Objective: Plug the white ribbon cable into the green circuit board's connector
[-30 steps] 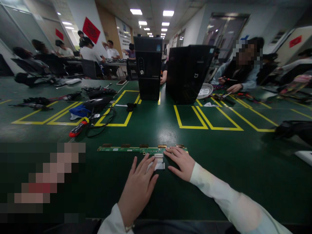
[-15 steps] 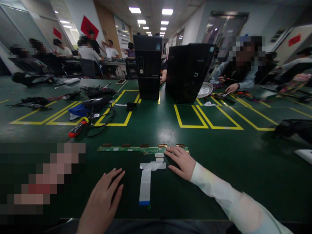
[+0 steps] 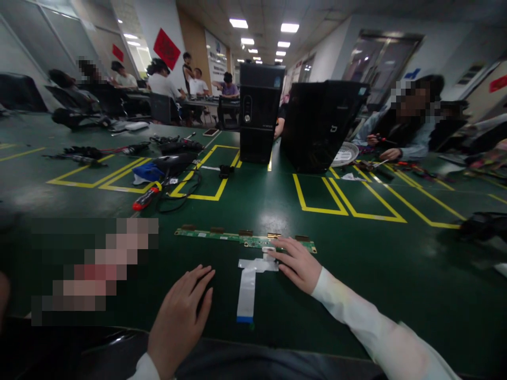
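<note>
A long, narrow green circuit board (image 3: 209, 235) lies across the green table in front of me. From its connector (image 3: 268, 249) a white flat ribbon cable (image 3: 247, 290) runs toward me, folded sideways near the top and blue at its near end. My right hand (image 3: 299, 265) rests palm down over the board's right part, fingers apart, with fingertips at the connector and beside the cable's fold. They grip nothing that I can see. To the left of the cable, my left hand (image 3: 182, 311) lies open on the table, touching neither cable nor board.
Two black computer towers (image 3: 259, 116) (image 3: 322, 126) stand at the back. A red-handled screwdriver (image 3: 146, 198) and black cabled parts (image 3: 170, 163) lie left. Yellow tape (image 3: 325, 211) marks the table. A co-worker (image 3: 412, 121) works at right, beside a white basket (image 3: 345, 154). A blurred patch covers the left foreground.
My view has turned slightly left, so the scene sits further right. My right fingers have shifted a little nearer, to the connector. The board and cable stay together on the table.
</note>
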The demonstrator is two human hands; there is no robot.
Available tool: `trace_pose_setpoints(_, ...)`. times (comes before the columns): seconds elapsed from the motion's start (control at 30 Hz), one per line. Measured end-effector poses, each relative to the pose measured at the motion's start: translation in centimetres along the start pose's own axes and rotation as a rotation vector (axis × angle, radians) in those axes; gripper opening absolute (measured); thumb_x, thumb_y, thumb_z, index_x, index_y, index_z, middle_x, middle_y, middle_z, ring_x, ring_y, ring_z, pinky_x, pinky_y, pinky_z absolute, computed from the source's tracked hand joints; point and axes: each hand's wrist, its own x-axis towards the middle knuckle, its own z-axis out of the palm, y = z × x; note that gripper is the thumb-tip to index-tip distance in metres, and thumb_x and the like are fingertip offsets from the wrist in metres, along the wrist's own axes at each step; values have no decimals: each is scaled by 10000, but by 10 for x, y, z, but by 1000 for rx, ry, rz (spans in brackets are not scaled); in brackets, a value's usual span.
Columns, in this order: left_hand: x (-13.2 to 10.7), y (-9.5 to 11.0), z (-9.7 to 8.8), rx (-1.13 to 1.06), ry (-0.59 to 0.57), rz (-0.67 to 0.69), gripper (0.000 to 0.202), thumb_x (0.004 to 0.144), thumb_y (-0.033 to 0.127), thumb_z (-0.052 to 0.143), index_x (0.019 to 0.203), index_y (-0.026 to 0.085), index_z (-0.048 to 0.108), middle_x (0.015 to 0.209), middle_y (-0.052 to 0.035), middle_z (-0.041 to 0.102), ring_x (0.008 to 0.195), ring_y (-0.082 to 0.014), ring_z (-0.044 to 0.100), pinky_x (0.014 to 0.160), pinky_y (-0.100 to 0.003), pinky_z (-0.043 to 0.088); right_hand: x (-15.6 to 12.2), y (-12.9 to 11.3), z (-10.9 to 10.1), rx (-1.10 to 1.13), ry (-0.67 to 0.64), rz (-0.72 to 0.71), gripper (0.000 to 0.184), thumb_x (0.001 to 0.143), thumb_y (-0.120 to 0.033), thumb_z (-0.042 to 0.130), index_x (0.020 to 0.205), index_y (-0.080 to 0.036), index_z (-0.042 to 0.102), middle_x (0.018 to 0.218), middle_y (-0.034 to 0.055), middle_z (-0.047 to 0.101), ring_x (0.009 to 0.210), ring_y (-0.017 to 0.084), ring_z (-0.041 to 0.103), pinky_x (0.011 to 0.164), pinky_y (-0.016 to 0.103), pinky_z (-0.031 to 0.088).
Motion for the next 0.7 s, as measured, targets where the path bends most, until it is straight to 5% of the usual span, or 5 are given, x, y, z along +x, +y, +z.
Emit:
trace_pose_setpoints(0.4, -2, 1, 0, -7, 5, -7, 347, 935, 285, 408, 1222, 169, 565, 1235, -103, 597, 1167, -255, 536, 989, -451, 434, 1, -13, 13, -12, -141, 28, 499, 941, -422, 397, 1394, -213, 421, 1476, 111, 339, 1368, 259, 276, 1106, 492, 272)
trace_pose_setpoints(0.7, -3, -1, 3, -10, 15, 1, 345, 931, 281, 416, 1219, 166, 566, 1235, -102, 594, 1162, -255, 538, 984, -443, 437, -43, -7, -2, -38, -103, 85, 488, 945, -421, 394, 1398, -240, 423, 1476, 96, 348, 1355, 258, 315, 1096, 486, 304)
